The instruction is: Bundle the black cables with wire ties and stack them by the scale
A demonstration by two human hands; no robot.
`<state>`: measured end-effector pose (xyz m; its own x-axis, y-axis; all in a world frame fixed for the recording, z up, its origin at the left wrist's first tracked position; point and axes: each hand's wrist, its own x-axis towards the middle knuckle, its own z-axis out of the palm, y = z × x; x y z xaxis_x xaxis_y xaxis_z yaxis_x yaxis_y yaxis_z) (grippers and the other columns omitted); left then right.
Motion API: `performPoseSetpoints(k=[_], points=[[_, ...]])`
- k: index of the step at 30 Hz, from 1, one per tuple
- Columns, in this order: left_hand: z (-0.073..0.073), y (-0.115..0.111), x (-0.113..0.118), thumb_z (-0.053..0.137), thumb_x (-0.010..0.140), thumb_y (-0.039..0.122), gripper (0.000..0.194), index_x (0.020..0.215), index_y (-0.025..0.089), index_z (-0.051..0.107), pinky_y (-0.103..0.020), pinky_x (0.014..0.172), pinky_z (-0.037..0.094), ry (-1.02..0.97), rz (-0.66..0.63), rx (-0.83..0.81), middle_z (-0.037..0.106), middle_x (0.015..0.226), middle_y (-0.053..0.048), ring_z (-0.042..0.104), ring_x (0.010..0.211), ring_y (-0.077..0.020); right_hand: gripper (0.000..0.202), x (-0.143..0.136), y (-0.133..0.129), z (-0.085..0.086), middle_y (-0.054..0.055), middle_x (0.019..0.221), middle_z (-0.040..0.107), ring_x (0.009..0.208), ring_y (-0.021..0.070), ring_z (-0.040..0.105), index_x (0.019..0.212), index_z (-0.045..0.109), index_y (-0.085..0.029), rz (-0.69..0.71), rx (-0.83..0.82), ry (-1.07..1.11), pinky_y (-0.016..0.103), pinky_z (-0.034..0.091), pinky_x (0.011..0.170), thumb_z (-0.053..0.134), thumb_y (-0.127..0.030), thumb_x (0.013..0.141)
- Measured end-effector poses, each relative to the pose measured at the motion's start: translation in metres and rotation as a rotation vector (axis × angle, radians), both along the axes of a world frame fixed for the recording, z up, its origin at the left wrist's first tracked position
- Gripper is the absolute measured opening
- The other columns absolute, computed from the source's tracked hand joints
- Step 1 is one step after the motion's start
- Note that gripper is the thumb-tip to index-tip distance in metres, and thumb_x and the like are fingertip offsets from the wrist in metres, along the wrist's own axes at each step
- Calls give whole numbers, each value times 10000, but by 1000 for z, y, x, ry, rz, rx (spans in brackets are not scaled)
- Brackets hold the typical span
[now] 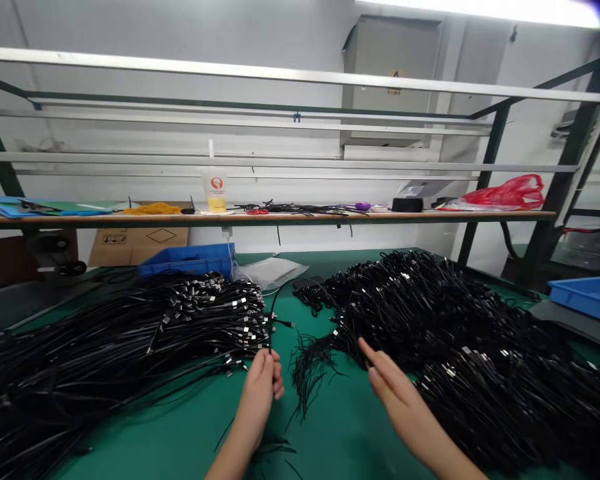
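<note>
My left hand (pixel 265 377) is closed around a black cable (pixel 272 313), whose length rises from the fingers and curves away toward the back. My right hand (pixel 393 387) stretches its fingers toward the edge of the right-hand pile of coiled black cables (pixel 405 313); its lower fingers are partly hidden, and I see nothing held in it. Between the hands lies a bunch of thin black strips (pixel 307 373), resembling ties. On the left, many straight black cables (pixel 130 340) lie in a heap, their light metal plugs pointing right.
The green table (pixel 340 433) has more loose strips (pixel 275 448) near its front edge. Behind stand a blue tray (pixel 187 257) and a clear plastic bag (pixel 273 272). A shelf (pixel 300 217) with a cup (pixel 217 193) crosses above. Another blue tray (pixel 590 297) sits far right.
</note>
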<state>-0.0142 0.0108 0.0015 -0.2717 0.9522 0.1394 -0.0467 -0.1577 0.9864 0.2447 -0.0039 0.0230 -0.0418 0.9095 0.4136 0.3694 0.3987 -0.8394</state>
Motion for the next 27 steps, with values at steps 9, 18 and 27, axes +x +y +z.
performPoseSetpoints(k=[9,18,27], points=[[-6,-4,4,633,782,625,430,778,195,620,-265,610,416,120,-85,-6,568,695,0,503,643,-166,404,-76,27,-26,123,974,733,889,276,723,1062,644,-179,255,-154,408,368,580,758,645,-530,861],[-14,-8,33,622,827,585,394,890,199,573,-269,563,461,40,-171,-16,578,575,21,547,527,-157,159,-84,11,-37,65,865,748,824,235,714,985,713,-210,337,-191,316,316,571,739,627,-288,876],[-9,-11,38,733,700,618,511,915,170,615,-252,504,447,-20,-155,-95,549,519,37,509,491,-141,155,-87,9,-35,34,788,641,608,152,626,875,750,-193,330,-149,325,253,531,562,600,-223,850]])
